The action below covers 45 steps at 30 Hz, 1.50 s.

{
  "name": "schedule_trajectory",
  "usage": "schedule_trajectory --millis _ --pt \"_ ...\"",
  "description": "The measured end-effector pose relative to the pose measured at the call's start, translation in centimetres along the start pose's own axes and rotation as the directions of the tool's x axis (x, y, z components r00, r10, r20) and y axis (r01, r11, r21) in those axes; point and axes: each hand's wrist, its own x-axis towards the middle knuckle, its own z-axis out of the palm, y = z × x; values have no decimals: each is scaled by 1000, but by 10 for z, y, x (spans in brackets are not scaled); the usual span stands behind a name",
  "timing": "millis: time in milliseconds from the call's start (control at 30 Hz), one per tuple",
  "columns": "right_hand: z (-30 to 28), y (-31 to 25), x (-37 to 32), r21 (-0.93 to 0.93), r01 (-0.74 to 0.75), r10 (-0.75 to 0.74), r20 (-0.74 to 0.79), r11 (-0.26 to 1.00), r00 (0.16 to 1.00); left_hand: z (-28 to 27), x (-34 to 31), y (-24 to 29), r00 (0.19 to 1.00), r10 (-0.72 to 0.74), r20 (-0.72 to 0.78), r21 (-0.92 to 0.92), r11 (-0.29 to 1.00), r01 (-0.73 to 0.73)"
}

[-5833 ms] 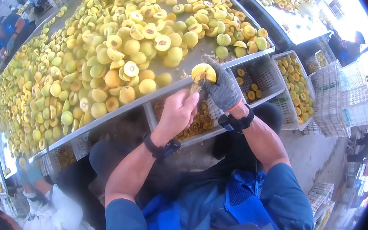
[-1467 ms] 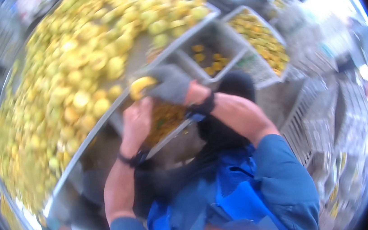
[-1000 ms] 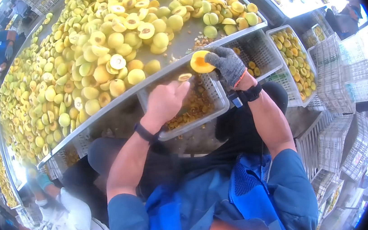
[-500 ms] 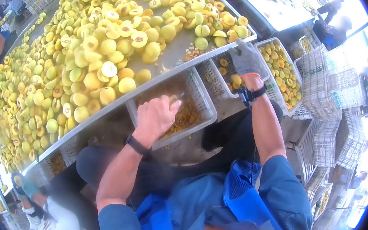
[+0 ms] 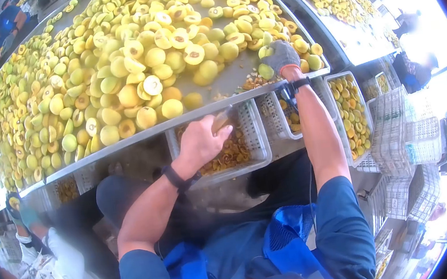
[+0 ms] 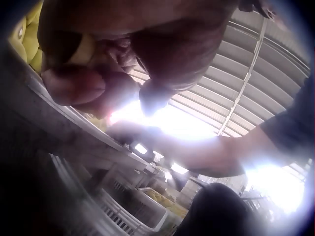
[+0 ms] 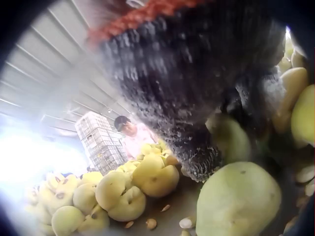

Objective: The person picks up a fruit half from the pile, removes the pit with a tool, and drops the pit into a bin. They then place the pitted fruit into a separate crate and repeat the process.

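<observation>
My bare left hand [image 5: 202, 143] grips a short tool with a tan handle [image 5: 220, 122], its thin grey end pointing up past the fingers. In the left wrist view the curled fingers [image 6: 74, 84] hide most of this tool. My right hand [image 5: 283, 56], in a grey knit glove, reaches over the metal table [image 5: 233, 71] at its near right corner. Its fingers curl down round a yellow-green peach [image 7: 230, 140], partly hidden by the glove. Just in front of them sits another greenish peach [image 7: 238, 200], with small pit pieces [image 7: 187, 222] scattered on the metal.
Halved and whole peaches [image 5: 116, 69] heap the table, whose raised metal edge [image 5: 140, 135] runs before me. Below it stand a crate of brown-orange scraps [image 5: 236, 152], a crate with some halves [image 5: 292, 123] and a fuller crate [image 5: 349, 117]. Another worker [image 5: 64, 268] sits at left.
The right hand held a peach half over the scrap crate, swung right above the crate of halves, and is now up on the table without it. The left hand stays over the scrap crate.
</observation>
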Motion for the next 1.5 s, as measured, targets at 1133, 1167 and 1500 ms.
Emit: schedule_trajectory --millis 1133,1167,1500 --pt "-47 -103 -125 837 128 -351 80 532 933 -38 28 -15 941 103 323 -942 130 309" --pt "-45 -108 -132 879 25 -367 173 476 914 -39 24 -17 937 107 332 -933 187 309" --pt "-44 -126 -160 877 -30 -200 142 480 969 -28 22 9 959 -118 257 -839 465 282"
